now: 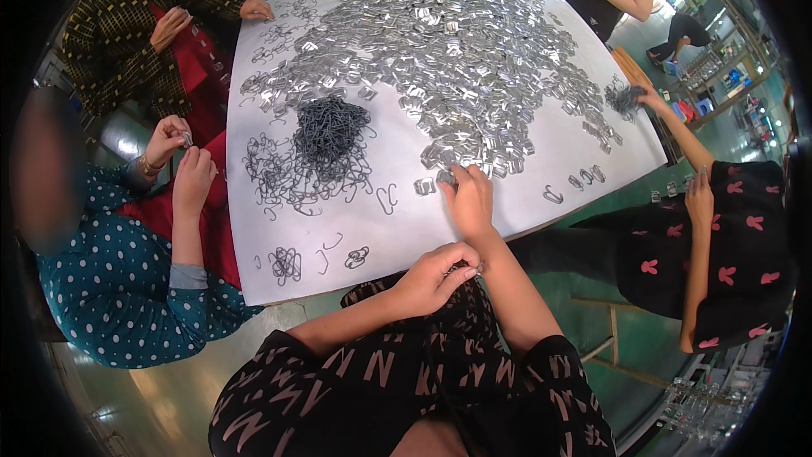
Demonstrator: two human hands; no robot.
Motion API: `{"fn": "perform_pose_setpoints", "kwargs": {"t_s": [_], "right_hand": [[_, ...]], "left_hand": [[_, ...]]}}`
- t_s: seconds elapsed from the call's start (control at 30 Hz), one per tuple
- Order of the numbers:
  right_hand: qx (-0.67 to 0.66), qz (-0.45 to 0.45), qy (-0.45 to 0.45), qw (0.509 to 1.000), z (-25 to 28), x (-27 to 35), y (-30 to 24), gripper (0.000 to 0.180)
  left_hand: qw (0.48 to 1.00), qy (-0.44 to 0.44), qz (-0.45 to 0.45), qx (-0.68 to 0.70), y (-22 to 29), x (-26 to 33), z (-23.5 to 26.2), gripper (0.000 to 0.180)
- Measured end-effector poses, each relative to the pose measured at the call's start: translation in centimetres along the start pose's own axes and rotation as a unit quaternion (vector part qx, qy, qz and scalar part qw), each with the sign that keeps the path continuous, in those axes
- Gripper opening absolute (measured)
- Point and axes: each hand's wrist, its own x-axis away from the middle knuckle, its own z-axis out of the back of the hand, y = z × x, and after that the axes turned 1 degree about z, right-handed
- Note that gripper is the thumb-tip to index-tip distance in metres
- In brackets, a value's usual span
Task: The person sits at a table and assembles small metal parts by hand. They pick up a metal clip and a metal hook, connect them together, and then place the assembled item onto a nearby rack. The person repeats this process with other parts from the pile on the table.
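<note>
My right hand [472, 203] reaches to the near tip of a wide spread of flat silver metal clips [474, 131] on the white-covered table. Its thumb and fingers pinch around one silver clip [446, 176] at the pile's edge. Another loose clip [424, 187] lies just left of those fingertips. Closer to my body, beyond the table's front edge, my left hand [436, 275] is closed, thumb against fingers. A bit of metal shows at its fingertips, too small to name. The left fingertips are close to my right wrist.
Left of the clips is a dense heap of dark wire hooks [330, 137], with loose hooks [286, 264] nearer the front edge. A person in a dotted sleeve [144, 271] works at left; a person in a black patterned top [715, 254] reaches toward wire hooks [623, 100] at right.
</note>
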Motion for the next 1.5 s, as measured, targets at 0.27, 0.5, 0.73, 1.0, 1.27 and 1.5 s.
{"fn": "perform_pose_setpoints", "kwargs": {"t_s": [0.27,0.5,0.73,1.0,1.27,1.5], "right_hand": [[-0.131,-0.146,-0.061,0.979,3.2,1.0,0.1,0.024],[-0.392,-0.278,-0.057,0.875,6.0,2.3,1.8,0.028],[-0.62,-0.317,-0.03,0.717,8.3,5.4,-0.3,0.02],[-0.641,-0.315,-0.045,0.699,10.5,6.8,-2.9,0.019],[-0.658,-0.286,-0.011,0.697,10.2,8.5,-3.1,0.026],[-0.633,-0.306,0.003,0.711,10.2,9.0,-4.2,0.018]], "left_hand": [[0.999,0.036,-0.022,0.019,-0.9,0.0,-0.3,0.007],[1.0,0.023,-0.001,0.008,-1.3,0.0,-0.3,0.008],[0.998,0.063,-0.012,0.02,-1.6,0.0,-0.8,0.008],[0.995,0.101,-0.011,0.014,-0.4,-0.4,-0.6,0.008],[0.989,0.144,0.0,-0.022,-0.6,0.0,-0.8,0.009],[0.984,0.175,-0.002,-0.047,-1.1,0.0,-1.0,0.009]]}}
